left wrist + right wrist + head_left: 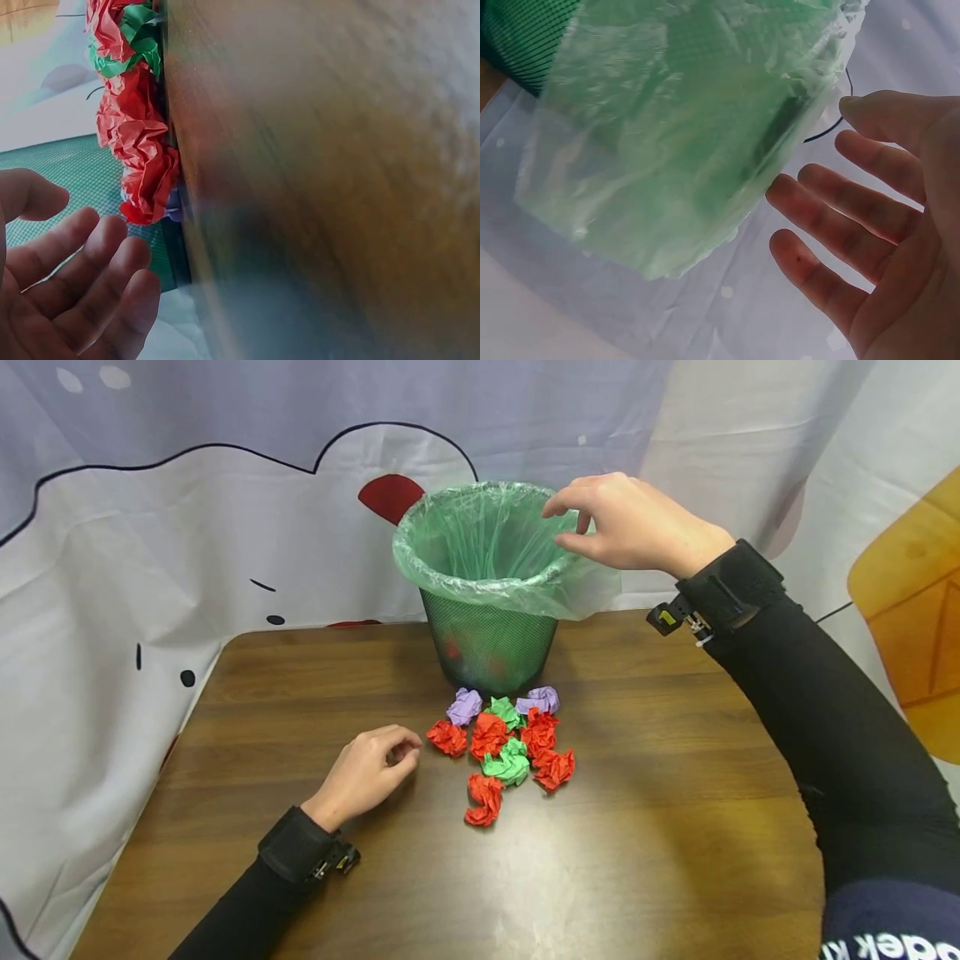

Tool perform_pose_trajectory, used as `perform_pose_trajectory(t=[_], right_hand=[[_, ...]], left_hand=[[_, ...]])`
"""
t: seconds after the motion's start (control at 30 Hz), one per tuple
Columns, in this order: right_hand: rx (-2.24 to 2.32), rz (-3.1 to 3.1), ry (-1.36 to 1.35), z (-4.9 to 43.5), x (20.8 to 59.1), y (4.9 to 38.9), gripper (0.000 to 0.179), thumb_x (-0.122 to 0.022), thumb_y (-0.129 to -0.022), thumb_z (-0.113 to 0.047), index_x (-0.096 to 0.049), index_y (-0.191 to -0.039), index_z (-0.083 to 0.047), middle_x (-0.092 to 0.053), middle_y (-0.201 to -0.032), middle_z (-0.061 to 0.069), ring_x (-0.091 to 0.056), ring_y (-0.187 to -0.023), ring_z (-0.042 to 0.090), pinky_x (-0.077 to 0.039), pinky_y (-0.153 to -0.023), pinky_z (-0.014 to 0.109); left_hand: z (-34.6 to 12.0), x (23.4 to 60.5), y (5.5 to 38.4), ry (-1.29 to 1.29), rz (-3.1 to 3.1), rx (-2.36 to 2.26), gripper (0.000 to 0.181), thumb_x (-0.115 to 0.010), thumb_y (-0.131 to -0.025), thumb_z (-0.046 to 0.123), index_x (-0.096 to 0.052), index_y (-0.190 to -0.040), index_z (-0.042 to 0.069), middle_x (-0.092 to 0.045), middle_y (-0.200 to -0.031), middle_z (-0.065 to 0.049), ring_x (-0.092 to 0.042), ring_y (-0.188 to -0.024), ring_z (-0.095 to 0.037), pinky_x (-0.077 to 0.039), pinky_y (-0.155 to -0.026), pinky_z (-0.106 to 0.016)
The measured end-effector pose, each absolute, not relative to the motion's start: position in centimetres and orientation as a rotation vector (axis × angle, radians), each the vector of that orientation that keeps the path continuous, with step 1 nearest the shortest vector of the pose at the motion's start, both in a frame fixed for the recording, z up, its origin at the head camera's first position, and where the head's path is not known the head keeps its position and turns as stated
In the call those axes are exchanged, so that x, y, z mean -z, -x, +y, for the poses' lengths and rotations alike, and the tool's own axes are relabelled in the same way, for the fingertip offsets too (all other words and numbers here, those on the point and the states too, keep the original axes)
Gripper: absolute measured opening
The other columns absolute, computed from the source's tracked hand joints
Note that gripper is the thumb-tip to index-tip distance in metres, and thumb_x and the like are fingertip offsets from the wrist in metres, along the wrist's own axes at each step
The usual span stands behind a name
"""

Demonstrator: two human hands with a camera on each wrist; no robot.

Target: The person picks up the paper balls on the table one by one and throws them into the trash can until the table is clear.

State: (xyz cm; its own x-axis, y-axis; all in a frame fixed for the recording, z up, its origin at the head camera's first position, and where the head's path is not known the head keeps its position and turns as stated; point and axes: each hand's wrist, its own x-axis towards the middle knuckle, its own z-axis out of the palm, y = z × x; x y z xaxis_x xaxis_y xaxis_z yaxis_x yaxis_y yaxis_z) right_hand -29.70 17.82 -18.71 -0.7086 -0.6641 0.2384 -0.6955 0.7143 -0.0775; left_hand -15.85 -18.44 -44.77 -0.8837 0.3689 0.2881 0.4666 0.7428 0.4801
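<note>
My right hand [630, 522] hovers at the right rim of a mesh wastebasket [491, 635], its fingers parted and nothing between them. A green plastic bag [480, 577] lines the basket and folds over its rim. On the table lies my left hand [371, 772], fingers loosely curled and holding nothing, just left of a red crumpled paper ball [447, 738]. Several more balls cluster in front of the basket, among them a green one [507, 763], a purple one [464, 706] and a red one [484, 800] nearest me. Red shapes show faintly through the basket's mesh.
The brown wooden table [637, 860] carries the basket near its back edge. Behind it hangs a printed curtain [225, 543], close to the basket. Both wrists wear black straps with small cameras.
</note>
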Motion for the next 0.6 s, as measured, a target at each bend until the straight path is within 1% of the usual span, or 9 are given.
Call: perform_pose_trajectory(t=[0.17,0.37,0.6], right_hand=[[-0.241,-2.702,-1.087,18.8,19.5,28.8,0.03,-0.06,-0.099,-0.023,-0.066,-0.127,-0.014,-0.066,-0.127,0.006,-0.066,-0.094,0.022,-0.048,-0.083,0.044],[-0.247,-2.643,-1.091,19.7,20.2,27.5,0.026,-0.062,-0.098,-0.023,-0.069,-0.122,-0.015,-0.068,-0.115,0.003,-0.063,-0.087,0.018,-0.047,-0.075,0.038],[-0.248,-2.584,-1.102,20.4,20.9,26.2,0.026,-0.064,-0.097,-0.022,-0.07,-0.121,-0.014,-0.067,-0.112,0.001,-0.063,-0.084,0.018,-0.047,-0.072,0.039]], left_hand=[[-18.3,44.8,15.7,0.67,-2.774,0.841,0.014,-0.065,-0.094,0.021,-0.074,-0.103,0.016,-0.066,-0.09,0.01,-0.062,-0.079,-0.009,-0.049,-0.07,-0.029],[-18.1,45.0,15.7,0.669,-2.776,0.848,0.014,-0.065,-0.093,0.021,-0.074,-0.103,0.015,-0.066,-0.09,0.009,-0.062,-0.079,-0.011,-0.049,-0.069,-0.028],[-17.7,45.1,15.7,0.678,-2.775,0.864,0.015,-0.065,-0.094,0.021,-0.074,-0.103,0.015,-0.065,-0.09,0.009,-0.061,-0.078,-0.011,-0.048,-0.068,-0.028]])
